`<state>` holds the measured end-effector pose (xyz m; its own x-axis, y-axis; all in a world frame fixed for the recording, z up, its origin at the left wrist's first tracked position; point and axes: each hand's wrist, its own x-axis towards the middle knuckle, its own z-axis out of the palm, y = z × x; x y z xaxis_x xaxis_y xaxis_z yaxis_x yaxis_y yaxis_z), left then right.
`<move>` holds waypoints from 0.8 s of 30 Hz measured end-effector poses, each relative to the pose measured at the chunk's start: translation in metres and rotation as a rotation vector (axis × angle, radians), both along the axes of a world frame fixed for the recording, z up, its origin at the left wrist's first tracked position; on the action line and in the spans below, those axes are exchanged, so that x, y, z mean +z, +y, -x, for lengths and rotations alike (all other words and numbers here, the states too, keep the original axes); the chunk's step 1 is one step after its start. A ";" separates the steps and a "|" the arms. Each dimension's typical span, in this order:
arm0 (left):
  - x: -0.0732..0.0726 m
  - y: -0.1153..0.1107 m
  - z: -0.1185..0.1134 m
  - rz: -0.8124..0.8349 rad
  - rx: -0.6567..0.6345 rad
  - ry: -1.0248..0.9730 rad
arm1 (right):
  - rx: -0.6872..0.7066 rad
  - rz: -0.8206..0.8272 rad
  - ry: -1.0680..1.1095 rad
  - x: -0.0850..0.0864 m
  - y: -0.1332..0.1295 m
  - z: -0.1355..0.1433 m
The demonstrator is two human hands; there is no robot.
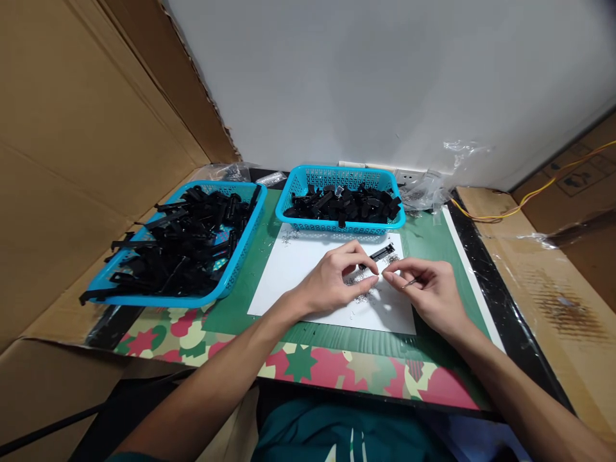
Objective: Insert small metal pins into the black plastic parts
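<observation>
Over a white sheet [274, 282], my left hand [337, 276] has thumb and forefinger curled into a pinch; whatever is between the tips is too small to make out. Facing it, almost touching, are the pinched fingertips of my right hand [430, 289]. A thin metal tool [410, 282] lies across the right fingers. Just behind the fingertips, a long black plastic part [384, 252] rests on the sheet, partly hidden by my left hand. Tiny metal pieces [363, 297] are scattered in loose piles beneath and around both hands.
A blue basket [235, 276] heaped with long black parts stands at the left. Another blue basket [341, 224] with smaller black parts is at the back. Clear plastic bags [426, 192] lie beside it. Yellow wires [524, 205] run along the right, near cardboard [568, 269].
</observation>
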<state>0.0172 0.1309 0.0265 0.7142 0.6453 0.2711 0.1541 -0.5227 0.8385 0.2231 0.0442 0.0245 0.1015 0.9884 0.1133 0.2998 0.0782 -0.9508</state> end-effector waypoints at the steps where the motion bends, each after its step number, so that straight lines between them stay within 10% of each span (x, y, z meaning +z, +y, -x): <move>1: 0.000 0.000 0.000 0.017 -0.004 -0.004 | -0.024 0.002 0.021 0.000 0.000 0.001; 24: 0.004 0.007 0.005 -0.043 -0.040 -0.076 | 0.038 0.099 0.129 -0.005 0.002 0.013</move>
